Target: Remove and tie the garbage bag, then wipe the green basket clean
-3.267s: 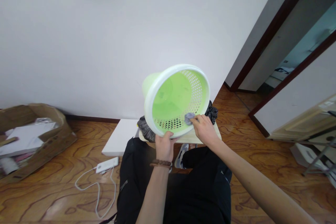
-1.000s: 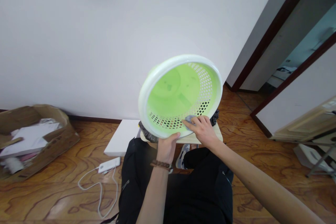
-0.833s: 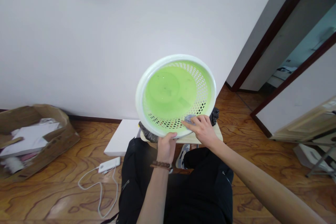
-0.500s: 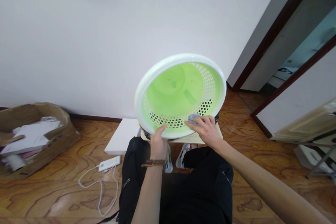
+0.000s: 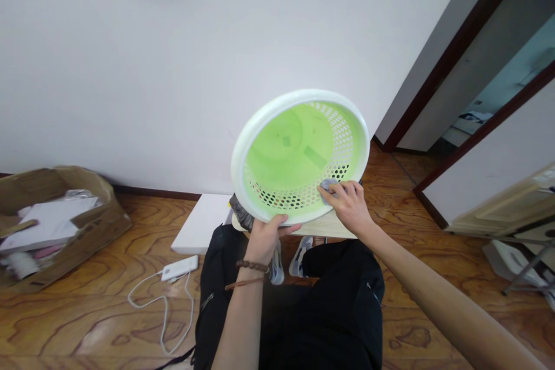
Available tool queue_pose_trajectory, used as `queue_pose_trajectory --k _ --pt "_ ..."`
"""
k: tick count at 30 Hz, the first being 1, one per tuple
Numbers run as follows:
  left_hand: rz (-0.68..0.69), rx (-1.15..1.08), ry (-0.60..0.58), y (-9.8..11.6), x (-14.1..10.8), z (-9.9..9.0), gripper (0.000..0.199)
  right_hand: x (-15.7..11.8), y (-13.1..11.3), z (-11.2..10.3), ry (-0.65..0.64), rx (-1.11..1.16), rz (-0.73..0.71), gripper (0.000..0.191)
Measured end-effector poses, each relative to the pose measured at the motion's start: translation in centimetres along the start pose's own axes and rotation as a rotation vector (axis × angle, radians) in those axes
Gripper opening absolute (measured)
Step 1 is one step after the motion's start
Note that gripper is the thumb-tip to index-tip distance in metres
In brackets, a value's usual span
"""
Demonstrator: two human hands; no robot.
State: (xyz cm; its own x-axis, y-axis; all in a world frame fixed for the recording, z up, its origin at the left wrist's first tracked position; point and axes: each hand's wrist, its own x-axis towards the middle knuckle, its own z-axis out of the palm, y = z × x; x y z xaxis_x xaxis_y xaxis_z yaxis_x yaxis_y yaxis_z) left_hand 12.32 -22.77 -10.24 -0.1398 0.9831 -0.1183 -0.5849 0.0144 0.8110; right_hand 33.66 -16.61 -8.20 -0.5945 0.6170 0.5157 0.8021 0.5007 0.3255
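A box (image 5: 97, 243) sits cut off at left; a black bag (image 5: 241, 215) lies partly hidden. The left hand (image 5: 262, 238) grasps the near rim of a tilted basket (image 5: 239, 169) above the worktop (image 5: 330, 227); the right hand (image 5: 351, 207) pinches a half-covered cloth (image 5: 328, 183) inside.

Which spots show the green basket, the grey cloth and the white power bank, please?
Green basket (image 5: 281, 167): head view, inner wall.
Grey cloth (image 5: 328, 184): head view, exposed upper part.
White power bank (image 5: 180, 267): head view, top face.

Gray cloth (image 5: 328, 184) partly hidden, cardboard box (image 5: 97, 240) cut off at left
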Motion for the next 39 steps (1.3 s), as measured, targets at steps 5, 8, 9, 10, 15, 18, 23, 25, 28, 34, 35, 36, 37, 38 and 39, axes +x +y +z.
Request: queue_pose_trajectory --k 5,8,9,10,15,18,23,25,28,34,35,36,37,38,39 --pt "0.031 -0.005 0.052 -0.9 0.6 -0.2 0.061 0.2 0.3 -0.2 0.029 0.010 -0.005 0.041" --pt "0.035 -0.027 0.077 -1.0 0.8 -0.3 0.060 0.2 0.4 -0.4 0.042 0.016 -0.011 0.040" --pt "0.047 -0.042 0.088 -0.8 0.8 -0.4 0.061 0.1 0.4 -0.4 0.048 0.018 -0.015 0.040" --pt "0.071 -0.058 0.103 -0.6 0.9 -0.5 0.060 0.1 0.3 -0.3 0.055 0.019 -0.022 0.040" --pt "0.258 -0.039 0.232 0.3 1.7 -2.1 0.046 -0.2 -0.3 0.4 0.095 0.037 -0.114 0.038" --pt "0.310 0.087 0.336 0.1 2.2 -3.2 0.042 -0.4 -0.5 0.9 0.124 0.062 -0.115 0.035" --pt "0.287 0.172 0.423 -0.4 2.4 -3.1 0.048 -0.4 0.1 0.5 0.158 0.080 -0.129 0.030" --pt "0.224 0.096 0.382 -0.3 2.2 -2.8 0.051 -0.3 0.4 0.3 0.162 0.082 -0.154 0.028" --pt "0.114 -0.073 0.283 -0.1 1.9 -2.6 0.057 -0.3 0.5 0.2 0.135 0.071 -0.177 0.025" --pt "0.090 -0.156 0.177 0.6 1.5 -2.8 0.069 -0.8 0.3 0.5 0.106 0.040 -0.145 0.031" --pt "0.104 -0.154 0.157 0.7 1.5 -2.7 0.071 -0.8 0.4 0.5 0.102 0.040 -0.138 0.031" --pt "0.121 -0.150 0.134 0.7 1.4 -2.5 0.072 -0.7 0.5 0.5 0.096 0.040 -0.133 0.031" --pt "0.138 -0.143 0.115 0.7 1.3 -2.3 0.073 -0.6 0.7 0.4 0.091 0.040 -0.131 0.031" --pt "0.153 -0.135 0.097 0.5 1.3 -2.2 0.074 -0.5 0.9 0.3 0.086 0.040 -0.131 0.030" --pt "0.162 -0.131 0.077 0.4 1.3 -2.0 0.073 -0.4 1.1 0.1 0.085 0.038 -0.131 0.030"
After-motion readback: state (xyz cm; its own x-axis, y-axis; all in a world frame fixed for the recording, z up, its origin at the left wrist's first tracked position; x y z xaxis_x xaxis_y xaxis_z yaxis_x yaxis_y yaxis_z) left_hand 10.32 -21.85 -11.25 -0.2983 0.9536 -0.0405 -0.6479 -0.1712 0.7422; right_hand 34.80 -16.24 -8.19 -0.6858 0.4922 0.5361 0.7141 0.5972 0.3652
